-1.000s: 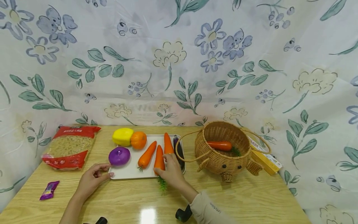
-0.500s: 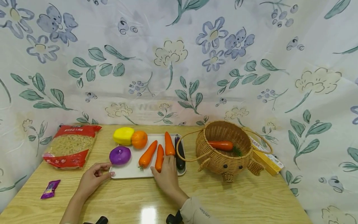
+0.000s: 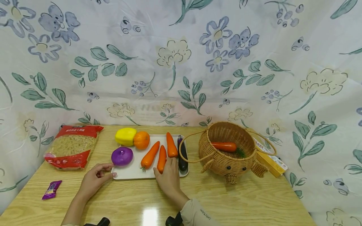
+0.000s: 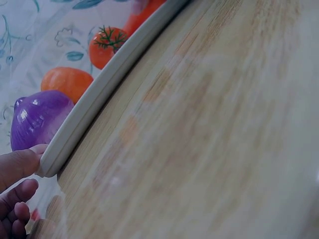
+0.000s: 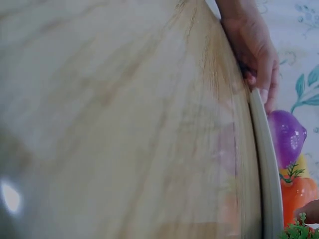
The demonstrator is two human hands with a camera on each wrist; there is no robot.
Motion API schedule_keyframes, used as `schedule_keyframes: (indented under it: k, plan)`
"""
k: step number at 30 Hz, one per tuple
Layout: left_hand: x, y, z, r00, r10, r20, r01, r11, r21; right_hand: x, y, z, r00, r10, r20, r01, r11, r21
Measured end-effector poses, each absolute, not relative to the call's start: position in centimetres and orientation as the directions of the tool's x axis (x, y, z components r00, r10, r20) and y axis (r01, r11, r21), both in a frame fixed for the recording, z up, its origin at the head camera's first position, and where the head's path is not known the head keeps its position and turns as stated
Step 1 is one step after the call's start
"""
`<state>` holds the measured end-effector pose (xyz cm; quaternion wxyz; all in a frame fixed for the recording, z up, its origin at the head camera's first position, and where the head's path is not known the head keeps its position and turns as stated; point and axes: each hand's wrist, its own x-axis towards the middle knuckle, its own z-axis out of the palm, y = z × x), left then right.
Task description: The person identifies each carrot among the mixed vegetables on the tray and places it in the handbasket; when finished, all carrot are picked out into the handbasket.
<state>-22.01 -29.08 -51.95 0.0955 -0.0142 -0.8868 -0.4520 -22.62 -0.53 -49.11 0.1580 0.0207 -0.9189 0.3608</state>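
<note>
The worktop (image 3: 226, 201) carries a wicker basket (image 3: 226, 157) on the right with one carrot inside (image 3: 224, 146), a white tray (image 3: 133, 169) at centre, and a pasta bag (image 3: 72, 150) on the left. A yellow box (image 3: 270, 161) lies behind the basket, partly hidden by it.

On the tray lie three carrots; a dark eggplant (image 3: 182, 153), a purple onion (image 3: 122, 156), an orange (image 3: 141, 140) and a yellow fruit (image 3: 125, 137) lie on or against it. A small purple packet (image 3: 52, 190) lies apart at the near left.

The right hand (image 3: 168, 177) lies at the tray's near edge, its fingers over the leaf end of the middle carrot (image 3: 161, 158). Whether they are closed round the carrot cannot be told. The left hand (image 3: 94, 179) touches the tray's near left corner with its fingertip (image 4: 20, 162), the remaining fingers loosely curled and holding nothing.

Risk, as a judgement: the carrots lie close together, so lifting one could roll its neighbours or nudge the eggplant off the tray's right edge. A pull on the tray could slide it off the steadying fingertip.

Both wrist views are blurred and mostly filled by worktop; the right wrist view shows only a fingertip and green leaves at its lower corner. The basket's floor is hidden by its wall.
</note>
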Motion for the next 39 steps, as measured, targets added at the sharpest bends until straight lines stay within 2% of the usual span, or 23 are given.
schedule_keyframes:
  k: [17,23,29,33,39]
  plan:
    - [-22.1,-28.8,-51.8,-0.981,-0.054,0.188,0.122,0.584,0.803,-23.0,-0.7,-49.2,-0.943,0.106,0.316,-0.103,0.809,-0.579]
    - [-22.1,-28.9,-52.0,-0.981,-0.054,0.189,0.121,0.588,0.800,-22.8,-0.5,-49.1,-0.939,0.142,0.314,-0.103,0.755,-0.648]
    - [-22.1,-28.9,-52.0,-0.981,-0.062,0.183,0.113,0.581,0.806,-22.4,0.0,-48.2,-0.946,0.157,0.284,-0.122,0.640,-0.758]
    - [-22.0,-28.8,-51.9,-0.982,-0.059,0.182,0.114,0.582,0.805,-22.3,0.8,-47.5,-0.958,0.112,0.265,-0.152,0.584,-0.798]
    - [-22.0,-28.9,-51.8,-0.980,-0.054,0.189,0.123,0.583,0.803,-22.2,2.3,-46.5,-0.960,-0.013,0.281,-0.242,0.550,-0.799]
